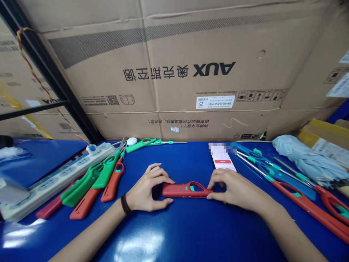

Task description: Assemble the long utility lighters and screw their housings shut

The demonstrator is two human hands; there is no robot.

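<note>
A red utility lighter [177, 190] with a green trigger and a looped guard lies lengthwise on the blue table in front of me. My left hand [148, 187] has its thumb and index finger on the lighter's wide left end. At the narrow right end, my right hand [231, 187] pinches it between thumb and fingers. Whether a metal rod sticks out there cannot be made out, as my fingers cover that end. Left of my hands lie several green and orange-red lighters [111, 183]. More blue and red lighters [302, 200] lie to the right.
A phone [222, 160] lies behind my right hand. On the left runs a white power strip [57, 178] with a plug in it. A large cardboard box [174, 47] stands along the table's back edge. A light blue cloth-like bundle [297, 156] rests at the right.
</note>
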